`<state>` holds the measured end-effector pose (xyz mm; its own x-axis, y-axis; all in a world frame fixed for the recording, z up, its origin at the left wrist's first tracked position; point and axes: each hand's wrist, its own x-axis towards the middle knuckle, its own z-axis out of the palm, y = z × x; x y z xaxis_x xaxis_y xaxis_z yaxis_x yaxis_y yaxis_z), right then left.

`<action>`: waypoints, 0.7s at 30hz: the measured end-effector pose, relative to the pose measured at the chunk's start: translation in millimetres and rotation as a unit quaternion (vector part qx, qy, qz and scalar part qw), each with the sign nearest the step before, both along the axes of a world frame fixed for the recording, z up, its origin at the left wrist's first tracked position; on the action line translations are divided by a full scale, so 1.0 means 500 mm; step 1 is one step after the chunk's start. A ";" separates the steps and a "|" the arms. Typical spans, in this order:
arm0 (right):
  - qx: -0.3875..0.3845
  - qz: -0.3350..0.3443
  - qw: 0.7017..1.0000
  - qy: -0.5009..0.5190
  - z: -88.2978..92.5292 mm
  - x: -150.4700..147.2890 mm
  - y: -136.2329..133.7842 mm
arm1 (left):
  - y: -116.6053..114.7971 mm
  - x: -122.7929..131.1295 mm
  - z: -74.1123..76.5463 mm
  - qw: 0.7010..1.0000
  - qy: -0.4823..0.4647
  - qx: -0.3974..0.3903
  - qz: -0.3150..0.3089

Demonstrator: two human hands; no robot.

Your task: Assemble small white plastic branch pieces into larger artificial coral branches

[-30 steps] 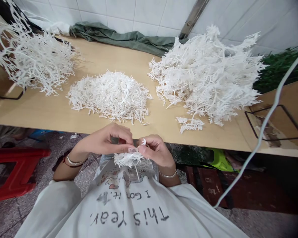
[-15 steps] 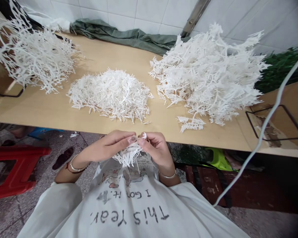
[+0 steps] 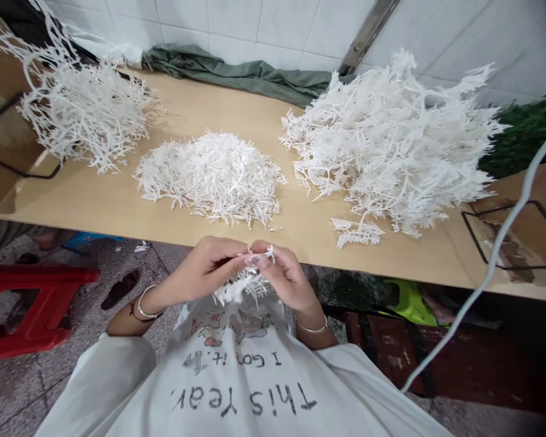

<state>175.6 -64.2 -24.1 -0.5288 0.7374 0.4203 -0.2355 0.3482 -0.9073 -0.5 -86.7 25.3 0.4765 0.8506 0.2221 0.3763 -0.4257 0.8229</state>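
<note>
Close in front of my chest, my left hand (image 3: 218, 264) and my right hand (image 3: 286, 276) meet just off the table's front edge. Thumbs and fingers of both are pinched around a white plastic sprig (image 3: 243, 286) with thin branching tips. Part of it hangs below the hands, and a small tip shows above the right fingers. The exact grip points are hidden by the fingers. Beyond the hands, a heap of short white sprigs (image 3: 213, 176) lies mid-table. To its right rises a larger pile of white branched sprays (image 3: 391, 139), with a small loose piece (image 3: 357, 232) before it.
Bare-looking white stems (image 3: 91, 112) are tangled at the left of the table (image 3: 300, 237). A green cloth (image 3: 236, 76) lies along the tiled wall. A pale cable (image 3: 491, 261) crosses the right side. A red stool (image 3: 31, 303) stands on the floor at left.
The view has shifted slightly, so the table contents sit a little further right. Both hands stay together on the sprig; the fingers have shifted slightly, and the hanging part looks differently arranged.
</note>
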 end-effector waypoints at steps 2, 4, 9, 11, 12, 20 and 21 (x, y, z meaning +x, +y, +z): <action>-0.019 0.066 0.998 0.006 -0.001 0.010 0.000 | -0.005 -0.003 0.001 1.000 0.001 -0.014 -0.021; -0.047 0.128 0.991 0.016 -0.003 0.018 -0.002 | -0.010 -0.004 -0.001 0.994 -0.034 -0.078 -0.068; -0.160 0.211 0.963 0.041 -0.015 0.004 -0.014 | -0.022 0.025 -0.045 0.922 -0.264 -0.270 -0.082; -0.201 0.216 0.949 0.111 -0.012 -0.013 -0.017 | -0.020 0.038 -0.065 0.885 -0.358 -0.297 -0.027; -0.206 0.231 0.936 0.169 -0.009 -0.020 -0.017 | -0.017 0.040 -0.073 0.871 -0.398 -0.288 0.019; -0.220 0.107 0.930 0.274 -0.006 -0.014 -0.015 | 0.024 -0.004 -0.054 0.872 -0.456 -0.076 0.162; -0.230 0.077 0.937 0.252 -0.012 -0.012 -0.017 | 0.030 -0.006 -0.052 0.888 -0.424 -0.071 0.165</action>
